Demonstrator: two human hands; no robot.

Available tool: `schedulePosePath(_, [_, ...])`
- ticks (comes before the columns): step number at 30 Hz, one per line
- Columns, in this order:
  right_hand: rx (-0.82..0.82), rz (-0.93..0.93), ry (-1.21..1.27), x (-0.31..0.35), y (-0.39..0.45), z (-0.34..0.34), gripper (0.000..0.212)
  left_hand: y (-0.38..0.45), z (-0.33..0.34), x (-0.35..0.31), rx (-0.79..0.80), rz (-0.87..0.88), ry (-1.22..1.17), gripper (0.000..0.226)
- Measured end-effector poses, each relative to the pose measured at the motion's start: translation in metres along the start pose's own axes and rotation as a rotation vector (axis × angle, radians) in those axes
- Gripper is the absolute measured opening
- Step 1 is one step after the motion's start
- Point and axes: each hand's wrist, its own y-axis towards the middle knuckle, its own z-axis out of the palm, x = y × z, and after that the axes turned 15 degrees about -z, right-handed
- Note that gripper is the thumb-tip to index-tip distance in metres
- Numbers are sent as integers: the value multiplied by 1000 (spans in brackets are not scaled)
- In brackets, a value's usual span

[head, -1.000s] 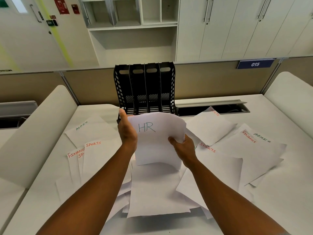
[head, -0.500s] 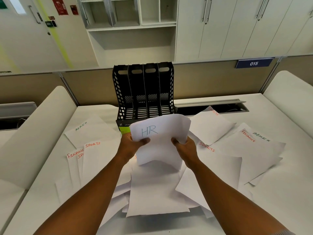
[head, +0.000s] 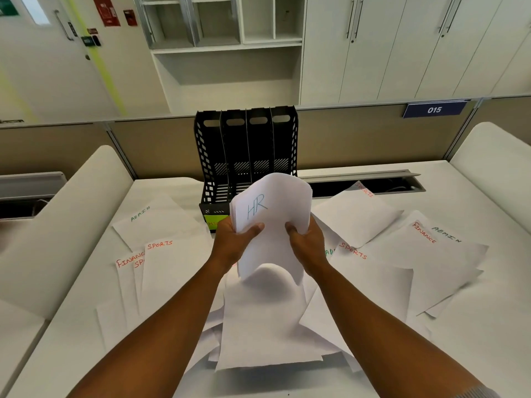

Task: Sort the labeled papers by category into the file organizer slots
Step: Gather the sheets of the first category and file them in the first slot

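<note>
White paper everywhere on the desk [head: 474, 354], loose sheets fanned out under both forearms. Just above them the left hand [head: 234, 242] and right hand [head: 307, 242] were pinched shut on the HR stack [head: 271, 225], thumbs on its face. Half a second before it was spread wider; now the hands had squeezed it narrower and curled, and tipped its top toward the file organizer [head: 247, 150] right behind it, so I'd guess slotting came next. All four slots looked empty, tops open, nothing overhead. The green label [head: 214, 221] was half hidden.
</note>
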Motion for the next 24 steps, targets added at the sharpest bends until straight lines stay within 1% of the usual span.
schedulePosePath(2, [38, -16, -69, -3, -1, -1, 40, 0, 0, 5, 41, -30, 32, 46])
schedulePosePath(6, [90, 24, -169, -17, -10, -9, 37, -1, -2, 24, 113, -133, 184, 55])
schedulePosePath(8, [110, 42, -208, -24, -12, -13, 34, 0, -3, 33, 109, -162, 229, 52])
schedulePosePath(10, [129, 73, -244, -30, -13, -15, 32, 0, -3, 40, 102, -165, 269, 43])
schedulePosePath(14, [131, 73, -291, -37, -14, -18, 27, 4, -4, 44, 57, -163, 240, 38])
schedulePosePath(16, [106, 44, -304, -37, -12, -19, 27, 8, -6, 42, 21, -127, 199, 37])
schedulePosePath(19, [63, -7, -303, -33, -5, -19, 23, 15, -12, 39, -30, -66, 149, 28])
schedulePosePath(20, [55, -21, -318, -31, -2, -19, 21, 18, -14, 38, -46, -56, 132, 28])
schedulePosePath(22, [44, -44, -357, -27, 5, -19, 21, 23, -18, 36, -94, -54, 108, 38])
schedulePosePath(23, [40, -55, -363, -25, 8, -19, 22, 26, -20, 35, -119, -56, 105, 38])
schedulePosePath(24, [37, -68, -355, -22, 11, -17, 22, 28, -22, 34, -140, -53, 104, 33])
